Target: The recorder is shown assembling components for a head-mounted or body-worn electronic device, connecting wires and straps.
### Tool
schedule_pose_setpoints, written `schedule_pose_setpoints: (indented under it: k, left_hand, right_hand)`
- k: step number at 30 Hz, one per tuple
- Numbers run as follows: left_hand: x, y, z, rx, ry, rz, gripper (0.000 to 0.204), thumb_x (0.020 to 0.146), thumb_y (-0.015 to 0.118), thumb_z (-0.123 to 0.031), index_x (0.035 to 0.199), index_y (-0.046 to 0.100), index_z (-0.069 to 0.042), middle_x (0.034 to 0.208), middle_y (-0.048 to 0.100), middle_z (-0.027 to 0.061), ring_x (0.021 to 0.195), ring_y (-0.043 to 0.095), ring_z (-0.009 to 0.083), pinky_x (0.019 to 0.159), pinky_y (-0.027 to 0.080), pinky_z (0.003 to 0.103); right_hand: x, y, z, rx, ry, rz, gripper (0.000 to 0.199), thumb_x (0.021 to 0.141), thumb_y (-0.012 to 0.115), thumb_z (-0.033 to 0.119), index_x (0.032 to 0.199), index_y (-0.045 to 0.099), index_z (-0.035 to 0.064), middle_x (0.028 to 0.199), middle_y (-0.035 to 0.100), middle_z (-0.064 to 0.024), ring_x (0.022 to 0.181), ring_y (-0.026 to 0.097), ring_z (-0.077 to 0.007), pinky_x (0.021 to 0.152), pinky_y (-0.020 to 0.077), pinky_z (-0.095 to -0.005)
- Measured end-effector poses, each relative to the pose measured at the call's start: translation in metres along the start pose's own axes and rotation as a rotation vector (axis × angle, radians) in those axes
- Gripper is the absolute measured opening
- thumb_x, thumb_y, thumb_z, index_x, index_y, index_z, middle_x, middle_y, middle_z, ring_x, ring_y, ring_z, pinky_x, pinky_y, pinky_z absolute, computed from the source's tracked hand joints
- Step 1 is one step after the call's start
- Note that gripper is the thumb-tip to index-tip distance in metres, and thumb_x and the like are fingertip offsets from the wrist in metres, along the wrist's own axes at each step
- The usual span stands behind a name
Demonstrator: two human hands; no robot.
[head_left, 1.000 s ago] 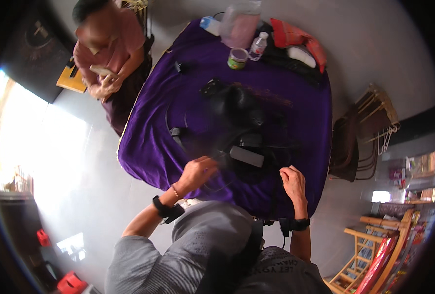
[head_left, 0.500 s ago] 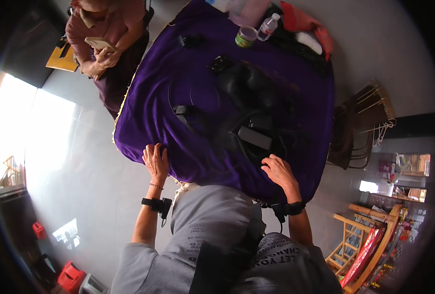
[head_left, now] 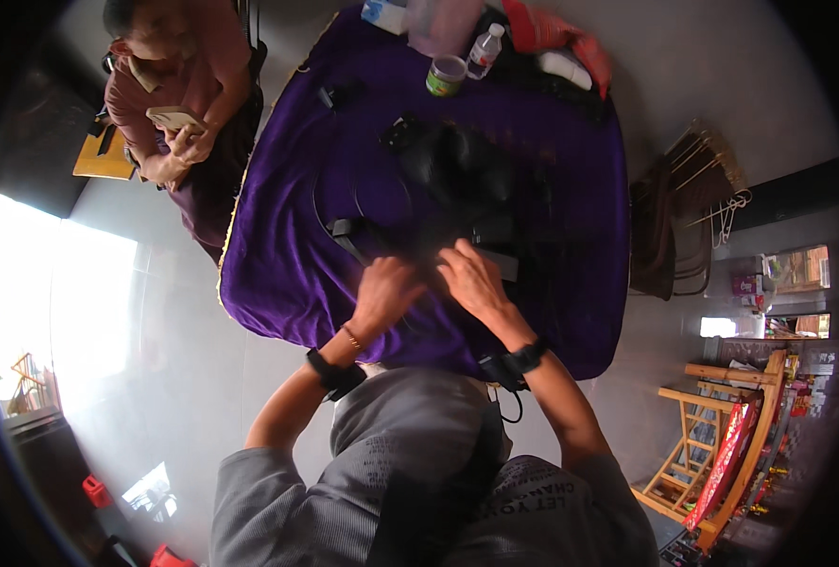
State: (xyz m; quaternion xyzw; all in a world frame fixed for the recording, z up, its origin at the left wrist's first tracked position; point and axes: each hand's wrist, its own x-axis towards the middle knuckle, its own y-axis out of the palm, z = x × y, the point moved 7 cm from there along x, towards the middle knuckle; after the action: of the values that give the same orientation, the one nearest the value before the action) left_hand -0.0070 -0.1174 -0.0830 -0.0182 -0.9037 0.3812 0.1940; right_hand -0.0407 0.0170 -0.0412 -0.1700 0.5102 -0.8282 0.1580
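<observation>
Both of my hands are over the near middle of a table covered in purple cloth (head_left: 282, 255). My left hand (head_left: 388, 295) is smeared by motion, its fingers pointing inward; whether it holds anything does not show. Close to its right, my right hand (head_left: 476, 283) has its fingers apart and slightly bent, with nothing visible in them. Just beyond the right hand lies a dark grey box-like object (head_left: 504, 266), partly covered by it. A black object with a strap (head_left: 345, 230) rests beyond my left hand. Farther up is a dark bundle (head_left: 462, 168), its kind unclear.
At the far edge stand a clear bottle (head_left: 485, 51), a jar with a green label (head_left: 446, 76) and a red cloth (head_left: 561, 42). A seated person (head_left: 192, 85) holds a phone at the far left. Stacked chairs (head_left: 679, 222) stand right; a wooden frame (head_left: 712, 454) is lower right.
Both hands have left the table's near edge and moved inward and forward, coming close together. My right hand now covers part of the grey box-like object. The view has shifted slightly.
</observation>
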Motion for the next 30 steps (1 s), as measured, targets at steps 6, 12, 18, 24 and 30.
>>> schedule_pose_setpoints:
  k: [6, 12, 18, 24, 30]
  left_hand:
    - [0.016, 0.056, 0.019, 0.098, -0.123, 0.164, 0.024, 0.067, 0.070, -0.025, 0.081, 0.062, -0.006, 0.085, 0.054, 0.0094, 0.084, 0.052, 0.0282, 0.074, 0.041, 0.039]
    - [0.017, 0.053, 0.013, 0.046, -0.162, 0.116, 0.031, 0.067, 0.070, -0.025, 0.090, 0.056, -0.008, 0.088, 0.053, 0.0094, 0.087, 0.053, 0.0291, 0.075, 0.041, 0.040]
    - [0.015, 0.060, 0.030, 0.017, -0.131, 0.080, 0.021, 0.067, 0.062, -0.010, 0.086, 0.056, -0.006, 0.085, 0.059, 0.0120, 0.084, 0.058, 0.0331, 0.071, 0.044, 0.042]
    - [0.013, 0.067, 0.035, 0.051, -0.145, 0.150, 0.021, 0.070, 0.070, -0.013, 0.083, 0.055, -0.008, 0.080, 0.059, 0.0071, 0.081, 0.058, 0.0283, 0.069, 0.042, 0.039]
    - [0.011, 0.063, 0.028, 0.004, -0.128, 0.063, 0.023, 0.067, 0.072, -0.007, 0.082, 0.054, -0.008, 0.078, 0.058, 0.0054, 0.078, 0.057, 0.0262, 0.069, 0.040, 0.037]
  right_hand:
    - [0.029, 0.071, -0.014, -0.332, 0.009, 0.151, 0.008, 0.076, 0.059, 0.007, 0.082, 0.060, 0.0022, 0.094, 0.059, -0.0129, 0.084, 0.061, -0.0328, 0.069, 0.0513, -0.0418]
    - [0.026, 0.045, -0.030, 0.078, 0.207, 0.018, 0.009, 0.077, 0.057, 0.005, 0.086, 0.058, 0.0031, 0.092, 0.061, -0.0191, 0.088, 0.059, -0.0373, 0.071, 0.0479, -0.0447]
    - [0.010, 0.027, 0.000, 0.438, -0.054, 0.066, 0.018, 0.074, 0.061, 0.002, 0.092, 0.058, 0.0039, 0.087, 0.063, -0.0149, 0.081, 0.061, -0.0347, 0.070, 0.0479, -0.0414]
    - [-0.029, -0.023, -0.070, 0.023, 0.137, -0.144, 0.025, 0.069, 0.067, 0.002, 0.092, 0.057, 0.0044, 0.094, 0.057, -0.0117, 0.089, 0.056, -0.0325, 0.073, 0.0477, -0.0423]
    - [-0.046, 0.005, -0.111, -0.107, 0.219, 0.004, 0.053, 0.063, 0.072, 0.007, 0.111, 0.050, 0.0073, 0.106, 0.052, -0.0126, 0.096, 0.053, -0.0355, 0.078, 0.0491, -0.0448]
